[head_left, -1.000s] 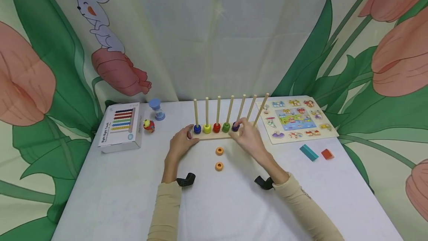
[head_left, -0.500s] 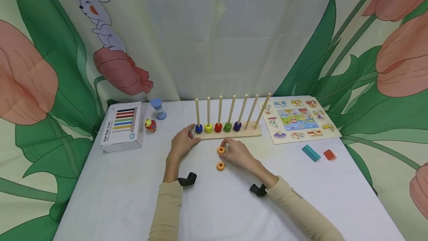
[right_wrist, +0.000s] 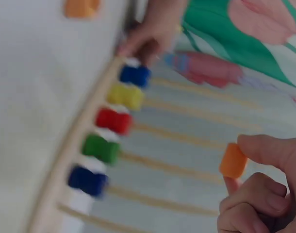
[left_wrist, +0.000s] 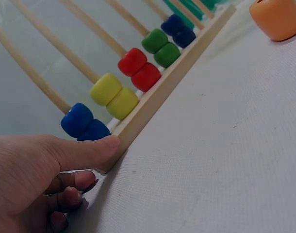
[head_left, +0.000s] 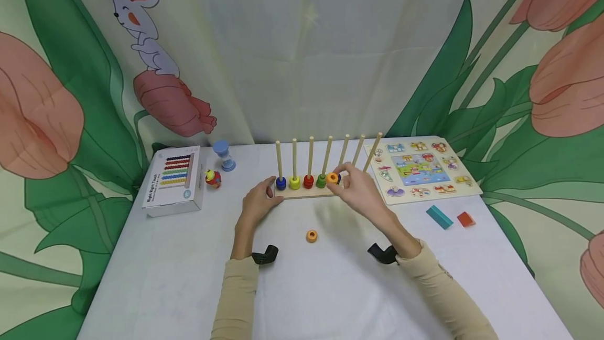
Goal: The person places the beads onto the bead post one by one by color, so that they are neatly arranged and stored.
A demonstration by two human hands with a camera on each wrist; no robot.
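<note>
A wooden bead stand with several upright pegs stands toward the far side of the table. Pairs of blue, yellow, red, green and dark blue beads sit low on its pegs. My left hand holds the stand's left end, thumb on the front edge. Between thumb and fingertip my right hand pinches an orange bead, raised in front of the dark blue beads. Another orange bead lies on the table nearer me.
A white box, a blue sand timer and a small red-and-yellow toy stand at left. At right lie a picture puzzle board, a teal block and an orange-red block. A printed curtain hangs behind.
My right hand went from the dark blue beads down to the farther orange bead, picked it up and brought it up to the stand. My left hand stayed at the stand's end.
</note>
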